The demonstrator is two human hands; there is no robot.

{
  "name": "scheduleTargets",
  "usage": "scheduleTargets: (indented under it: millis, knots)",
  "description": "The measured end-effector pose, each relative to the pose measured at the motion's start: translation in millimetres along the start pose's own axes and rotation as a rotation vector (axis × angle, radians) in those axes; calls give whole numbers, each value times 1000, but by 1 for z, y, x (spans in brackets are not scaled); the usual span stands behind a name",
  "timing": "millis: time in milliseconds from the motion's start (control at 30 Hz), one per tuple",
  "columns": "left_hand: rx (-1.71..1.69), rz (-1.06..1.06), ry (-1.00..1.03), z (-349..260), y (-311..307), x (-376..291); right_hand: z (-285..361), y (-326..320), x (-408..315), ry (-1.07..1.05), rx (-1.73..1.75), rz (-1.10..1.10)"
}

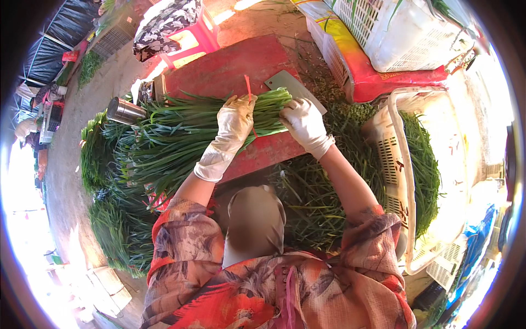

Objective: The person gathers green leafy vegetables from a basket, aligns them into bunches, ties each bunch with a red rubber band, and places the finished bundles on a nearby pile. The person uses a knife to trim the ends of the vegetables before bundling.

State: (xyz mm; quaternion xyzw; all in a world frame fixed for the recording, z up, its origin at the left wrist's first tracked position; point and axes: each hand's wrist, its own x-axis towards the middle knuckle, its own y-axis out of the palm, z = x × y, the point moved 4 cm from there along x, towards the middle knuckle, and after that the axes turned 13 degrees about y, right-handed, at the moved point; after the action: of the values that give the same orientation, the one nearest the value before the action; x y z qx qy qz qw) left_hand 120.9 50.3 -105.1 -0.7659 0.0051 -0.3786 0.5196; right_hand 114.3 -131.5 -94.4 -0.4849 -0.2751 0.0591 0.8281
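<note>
A bundle of long green leaf vegetables, likely garlic chives [181,127], lies across a red board [259,160]. A red tie [248,85] goes around it near the pale stem ends, one tail standing up. My left hand [236,115], in a stained white glove, grips the bundle from above at the tie. My right hand [304,123], gloved in white, has its fingers curled against the stem ends; their tips are partly hidden. Behind the right hand, a flat metal cleaver blade [296,84] with a small hole lies on the board.
A steel cylinder [125,111] lies by the leaf tips. More green bundles [115,230] are piled at left. Loose leaves [316,197] cover the ground at right, beside a pale plastic crate [404,164] holding greens. A pink stool [197,37] with a patterned cover stands behind the board.
</note>
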Motion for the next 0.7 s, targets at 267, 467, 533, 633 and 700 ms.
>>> scheduleTargets:
  millis: [267,467,533,633,700]
  knots:
    - [-58,-114,-29,-17,-6,-5,14,8,-7,119,39,-70]
    - [-464,-211,-310,15,-22,-1,-31,-23,-45,444,654,-513]
    - [-597,-240,-366,20,-44,9,-44,-12,-55,694,987,-449]
    - [-753,-236,-432,30,-77,21,-41,-1,-50,757,1248,-272]
    - [-721,-228,-466,27,-101,31,-30,-23,-39,417,383,-424]
